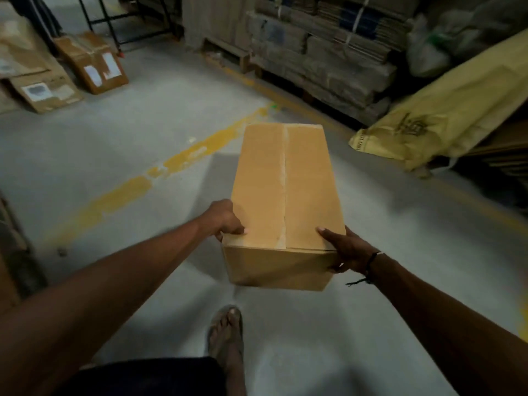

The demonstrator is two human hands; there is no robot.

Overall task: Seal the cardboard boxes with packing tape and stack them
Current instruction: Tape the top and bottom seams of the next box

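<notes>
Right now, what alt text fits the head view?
Both hands, left and right, grip the near corners of a taped cardboard box held above a grey floor, with stacked flat cardboard beyond.

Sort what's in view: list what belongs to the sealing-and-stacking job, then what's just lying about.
Job:
- taped cardboard box
- left hand and right hand, gripping its near corners

Lying about:
- labelled flattened cartons on the floor
- bundled cardboard stacks on pallets
- yellow sack

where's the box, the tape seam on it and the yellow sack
cardboard box (311, 184), head view, right top flap
tape seam (284, 178), head view, middle of the strip
yellow sack (457, 110), head view, its broad side
</notes>
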